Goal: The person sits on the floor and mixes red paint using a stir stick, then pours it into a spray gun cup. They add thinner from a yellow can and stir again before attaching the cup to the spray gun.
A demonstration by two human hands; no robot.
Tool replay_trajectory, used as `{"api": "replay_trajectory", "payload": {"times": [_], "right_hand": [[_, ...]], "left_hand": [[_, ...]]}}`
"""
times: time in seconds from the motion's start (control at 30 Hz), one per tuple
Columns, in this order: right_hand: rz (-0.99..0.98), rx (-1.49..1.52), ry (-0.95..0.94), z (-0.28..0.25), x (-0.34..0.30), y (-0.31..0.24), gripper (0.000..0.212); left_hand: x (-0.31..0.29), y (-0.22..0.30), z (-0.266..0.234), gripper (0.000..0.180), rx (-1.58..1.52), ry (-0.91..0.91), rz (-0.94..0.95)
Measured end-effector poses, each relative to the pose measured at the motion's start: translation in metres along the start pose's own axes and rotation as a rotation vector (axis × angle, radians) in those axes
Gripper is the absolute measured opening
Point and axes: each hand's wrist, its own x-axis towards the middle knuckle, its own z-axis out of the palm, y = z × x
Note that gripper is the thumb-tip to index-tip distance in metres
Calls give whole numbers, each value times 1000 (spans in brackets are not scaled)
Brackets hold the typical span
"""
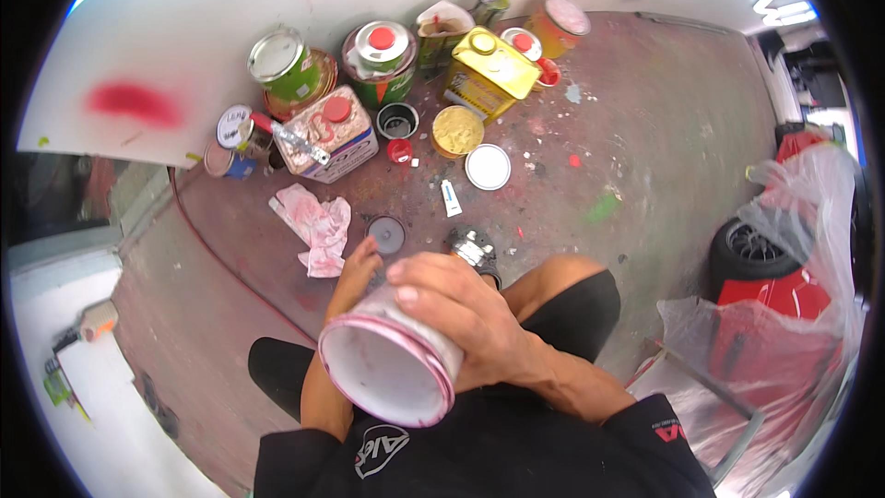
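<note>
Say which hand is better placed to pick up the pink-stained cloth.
Probably the left hand: it appears empty and is nearer the cloth in view, while the right hand grips the open can.

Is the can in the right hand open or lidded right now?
Open: no lid covers the white can. Its mouth faces the head view, showing the pale interior within a pink-stained rim.

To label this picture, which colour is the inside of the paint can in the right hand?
The paint can's inside is white; see the head view.
</note>
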Motion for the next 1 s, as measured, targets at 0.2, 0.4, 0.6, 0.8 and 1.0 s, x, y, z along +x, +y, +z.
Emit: {"api": "replay_trajectory", "payload": {"times": [0.2, 0.4, 0.6, 0.8, 1.0], "right_hand": [[102, 70, 112, 17, 2, 1, 118], [91, 191, 138, 32, 1, -22, 116], [215, -36, -83, -1, 25, -58, 116], [597, -401, -118, -105, -2, -42, 81], [872, -329, -228, -96, -28, 64, 54]], "left_hand": [[-91, 54, -74, 62, -45, -211, 147], [-160, 130, -127, 52, -79, -369, 245], [-168, 170, -128, 43, -118, -409, 315], [-140, 135, -97, 31, -121, -156, 502], [-122, 100, -100, 29, -528, -15, 222]]}}
